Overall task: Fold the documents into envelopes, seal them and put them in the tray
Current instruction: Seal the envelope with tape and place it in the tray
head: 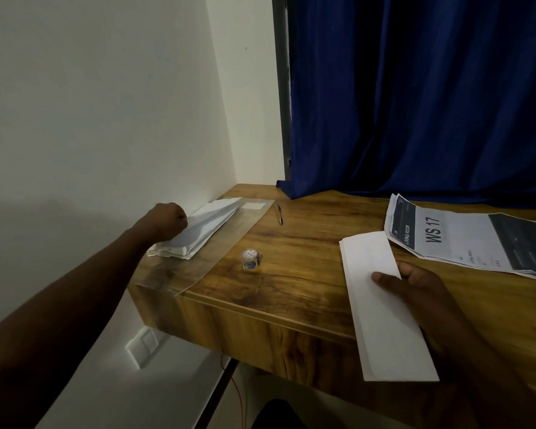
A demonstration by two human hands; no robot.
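Observation:
A clear acrylic tray (229,243) lies at the desk's left end against the wall. In it sits a pile of white envelopes (205,230). My left hand (167,219) reaches across to that pile, fingers curled at the top envelope's near edge, lifting it. My right hand (415,289) grips a long white folded document (381,305) that lies lengthwise on the desk and overhangs the front edge. Printed documents (464,239) marked "WS 17" are stacked at the right.
A small glue stick (250,259) stands on the wooden desk (307,274) beside the tray. A pen (279,213) lies near the tray's far corner. A blue curtain (415,103) hangs behind the desk, a white wall to the left.

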